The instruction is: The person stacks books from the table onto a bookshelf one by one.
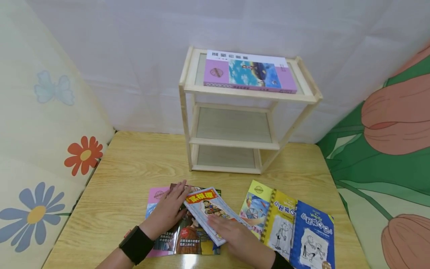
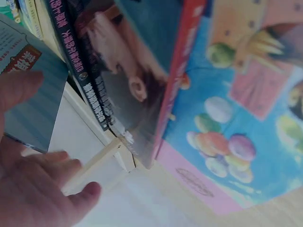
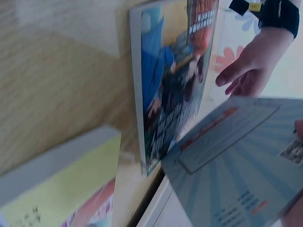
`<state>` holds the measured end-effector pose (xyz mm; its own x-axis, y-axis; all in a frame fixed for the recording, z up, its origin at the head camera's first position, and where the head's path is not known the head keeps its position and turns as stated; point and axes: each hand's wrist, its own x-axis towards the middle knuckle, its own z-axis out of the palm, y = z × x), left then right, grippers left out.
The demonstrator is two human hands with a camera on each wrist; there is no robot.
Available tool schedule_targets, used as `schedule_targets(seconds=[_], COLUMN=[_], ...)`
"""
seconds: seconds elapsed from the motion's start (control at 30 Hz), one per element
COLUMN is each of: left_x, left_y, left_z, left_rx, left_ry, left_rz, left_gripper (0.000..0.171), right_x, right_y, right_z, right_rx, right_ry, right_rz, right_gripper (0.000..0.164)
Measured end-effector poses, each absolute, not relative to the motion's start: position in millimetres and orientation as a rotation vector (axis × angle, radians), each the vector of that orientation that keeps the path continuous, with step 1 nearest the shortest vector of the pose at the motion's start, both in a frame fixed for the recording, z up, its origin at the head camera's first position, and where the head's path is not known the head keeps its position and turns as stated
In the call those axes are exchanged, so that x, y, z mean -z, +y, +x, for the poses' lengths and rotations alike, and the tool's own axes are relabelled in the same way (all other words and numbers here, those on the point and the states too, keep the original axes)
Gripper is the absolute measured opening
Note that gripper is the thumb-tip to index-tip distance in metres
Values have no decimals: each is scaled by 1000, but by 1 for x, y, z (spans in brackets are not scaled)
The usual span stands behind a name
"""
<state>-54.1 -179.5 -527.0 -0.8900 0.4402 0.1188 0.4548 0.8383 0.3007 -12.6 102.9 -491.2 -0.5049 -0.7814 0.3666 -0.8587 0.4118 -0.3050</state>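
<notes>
My right hand [image 1: 235,235] grips a light-blue illustrated book [image 1: 211,209], fingers over its front cover. In the right wrist view its striped back cover faces the camera, with a fingertip [image 3: 299,127] on it at the right edge. The book is tilted above two dark-covered books [image 1: 193,239]. My left hand [image 1: 169,209] reaches over the left side of these books, fingers extended, close to the light-blue book's left edge. In the left wrist view the fingers are spread and the thumb overlaps the light-blue book. A pink-and-blue book [image 2: 222,142] with balloons lies on the left.
Behind the hands stands a three-level wooden shelf [image 1: 235,144], with a thick purple-and-white book [image 1: 248,73] lying on top. To the right are a yellow-topped book [image 1: 256,203], a yellow book [image 1: 282,224] and a blue book [image 1: 312,235]. All rest on a wooden table [image 1: 134,157].
</notes>
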Motion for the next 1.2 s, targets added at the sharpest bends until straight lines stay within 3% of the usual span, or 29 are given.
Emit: schedule_targets(seconds=[0.4,0.67,0.83,1.2], left_x=[516,512,510,494], left_y=[-170,-171,-170,-167], left_z=[-60,-60,-61,-61], left_rx=[629,600,508,444], left_ry=[-2828,-2814,-2749,-2641], left_rz=[-1035,-1024,-995,-976], left_gripper=[43,43,37,40], right_x=[490,484,482,472], right_y=[111,118,123,141], right_z=[-24,-32,-36,-37], right_rx=[-701,-706,-683,-715], right_ry=[-2353,-2389,-2404,-2622], right_rz=[1552,1486,1410,1225], right_gripper=[64,47,57,57])
